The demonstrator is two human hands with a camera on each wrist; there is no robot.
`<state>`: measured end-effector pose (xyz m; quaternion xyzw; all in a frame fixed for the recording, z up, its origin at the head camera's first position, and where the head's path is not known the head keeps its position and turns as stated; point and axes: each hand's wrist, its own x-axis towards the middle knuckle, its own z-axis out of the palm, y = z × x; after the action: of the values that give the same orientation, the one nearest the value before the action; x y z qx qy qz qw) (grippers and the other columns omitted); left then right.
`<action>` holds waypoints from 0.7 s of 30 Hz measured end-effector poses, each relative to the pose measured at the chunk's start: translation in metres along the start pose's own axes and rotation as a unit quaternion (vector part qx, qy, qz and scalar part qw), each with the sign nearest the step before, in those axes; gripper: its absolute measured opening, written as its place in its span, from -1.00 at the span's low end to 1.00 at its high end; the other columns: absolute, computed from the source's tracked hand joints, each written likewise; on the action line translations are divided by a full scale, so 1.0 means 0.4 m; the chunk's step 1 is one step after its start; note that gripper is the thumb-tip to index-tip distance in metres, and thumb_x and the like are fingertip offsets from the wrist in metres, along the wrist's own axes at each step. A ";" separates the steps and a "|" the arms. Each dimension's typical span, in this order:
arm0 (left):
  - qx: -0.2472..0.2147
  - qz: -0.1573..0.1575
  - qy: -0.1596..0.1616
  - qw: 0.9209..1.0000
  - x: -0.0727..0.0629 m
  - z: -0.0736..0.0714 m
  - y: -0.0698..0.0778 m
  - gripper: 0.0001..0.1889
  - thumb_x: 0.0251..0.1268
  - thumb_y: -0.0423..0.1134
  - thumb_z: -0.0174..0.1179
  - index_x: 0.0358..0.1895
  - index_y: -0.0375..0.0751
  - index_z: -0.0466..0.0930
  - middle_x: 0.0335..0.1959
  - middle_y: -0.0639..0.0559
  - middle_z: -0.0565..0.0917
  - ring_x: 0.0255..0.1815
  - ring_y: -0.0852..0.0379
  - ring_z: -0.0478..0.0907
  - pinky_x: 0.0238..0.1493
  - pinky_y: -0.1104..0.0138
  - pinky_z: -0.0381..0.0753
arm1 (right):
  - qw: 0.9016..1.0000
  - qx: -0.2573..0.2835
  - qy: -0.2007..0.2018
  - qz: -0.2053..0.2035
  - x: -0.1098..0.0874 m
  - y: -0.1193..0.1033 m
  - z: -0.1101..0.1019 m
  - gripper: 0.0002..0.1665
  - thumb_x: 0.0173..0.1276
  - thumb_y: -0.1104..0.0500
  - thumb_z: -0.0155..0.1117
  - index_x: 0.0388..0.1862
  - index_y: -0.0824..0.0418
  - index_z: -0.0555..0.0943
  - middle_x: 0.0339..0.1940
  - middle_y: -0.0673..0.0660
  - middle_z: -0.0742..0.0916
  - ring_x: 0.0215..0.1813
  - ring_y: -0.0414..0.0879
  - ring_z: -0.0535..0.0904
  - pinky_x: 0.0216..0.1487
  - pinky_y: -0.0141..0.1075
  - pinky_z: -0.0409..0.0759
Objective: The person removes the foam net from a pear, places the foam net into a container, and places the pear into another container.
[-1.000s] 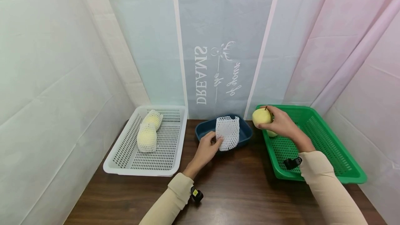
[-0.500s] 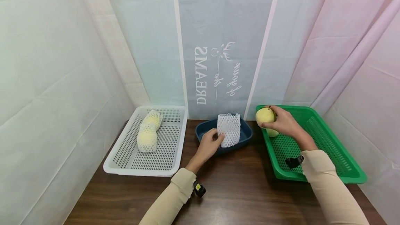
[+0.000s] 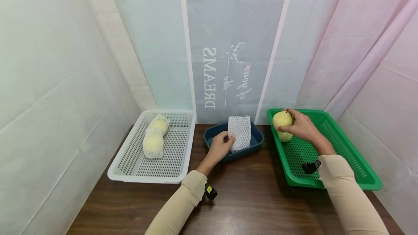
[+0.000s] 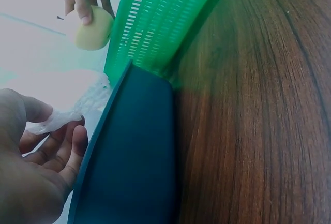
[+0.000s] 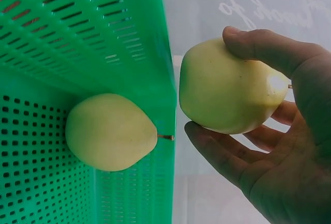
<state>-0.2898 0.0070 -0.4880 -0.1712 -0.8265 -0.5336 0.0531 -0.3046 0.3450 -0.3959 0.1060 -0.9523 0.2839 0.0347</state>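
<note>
My left hand (image 3: 219, 147) pinches a white foam fruit net (image 3: 240, 133) by its lower left edge, above the dark blue tray (image 3: 209, 131). In the left wrist view the net (image 4: 62, 119) sits between thumb and fingers, its far part washed out by glare. A pale yellow pear (image 5: 230, 87) is gripped in my right hand (image 3: 302, 128), its stem towards the palm. That pear is over the left back rim of the green basket (image 3: 326, 177). Inside the basket a second pear (image 5: 111, 132) lies just below, partly covered by the held one in the head view.
A white basket (image 3: 181, 177) on the left holds two pears in foam nets (image 3: 153, 143), (image 3: 160, 123). Brown wooden table (image 3: 248, 198) lies under everything. Printed cloth (image 3: 235, 28) hangs close behind the baskets and tray.
My right hand has moved the pear rightwards, from outside the green basket's rim to over it. My left hand has shifted slightly up and right with the foam net.
</note>
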 end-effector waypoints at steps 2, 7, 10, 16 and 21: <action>-0.004 -0.006 -0.002 1.000 0.003 0.003 -0.002 -0.77 0.64 -0.11 0.20 -0.02 -0.23 0.68 -0.30 -0.02 0.66 -0.44 0.27 0.48 -0.38 0.42 0.49 | 1.000 0.000 0.001 0.004 0.000 0.006 -0.003 0.10 0.41 -0.19 0.49 0.65 0.37 0.23 0.35 0.50 0.56 0.14 0.33 0.62 -0.13 0.04 0.67; -0.008 -0.024 -0.005 1.000 0.012 0.008 -0.007 -0.77 0.65 -0.12 0.19 0.00 -0.23 0.68 -0.36 0.01 0.63 -0.47 0.25 0.47 -0.42 0.43 0.46 | 1.000 0.000 0.002 0.014 0.002 0.018 -0.010 0.12 0.41 -0.21 0.49 0.64 0.40 0.22 0.36 0.51 0.55 0.16 0.35 0.60 -0.08 0.09 0.66; -0.001 -0.029 -0.007 1.000 0.016 0.011 -0.009 -0.78 0.66 -0.13 0.18 -0.03 -0.23 0.67 -0.42 0.04 0.58 -0.49 0.24 0.43 -0.44 0.42 0.41 | 1.000 0.001 0.001 0.020 0.000 0.027 -0.015 0.13 0.42 -0.20 0.48 0.65 0.41 0.21 0.37 0.53 0.54 0.19 0.37 0.59 -0.05 0.13 0.65; 0.009 -0.041 -0.011 0.999 0.026 0.016 -0.012 -0.78 0.65 -0.11 0.18 -0.09 -0.22 0.64 -0.49 0.08 0.50 -0.53 0.25 0.39 -0.47 0.42 0.38 | 1.000 0.004 -0.002 0.023 0.002 0.045 -0.023 0.11 0.43 -0.16 0.47 0.66 0.42 0.20 0.37 0.54 0.54 0.21 0.39 0.58 -0.03 0.11 0.64; 0.018 -0.054 -0.021 0.998 0.034 0.021 -0.017 -0.78 0.66 -0.12 0.16 -0.05 -0.23 0.63 -0.48 0.08 0.51 -0.53 0.26 0.38 -0.47 0.42 0.37 | 1.000 0.006 -0.002 0.029 -0.002 0.060 -0.030 0.12 0.45 -0.16 0.46 0.66 0.43 0.17 0.37 0.56 0.53 0.23 0.42 0.56 -0.05 0.08 0.64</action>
<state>-0.3039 0.0150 -0.4937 -0.1367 -0.8448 -0.5172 0.0103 -0.3091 0.3712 -0.3987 0.0793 -0.9533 0.2906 0.0236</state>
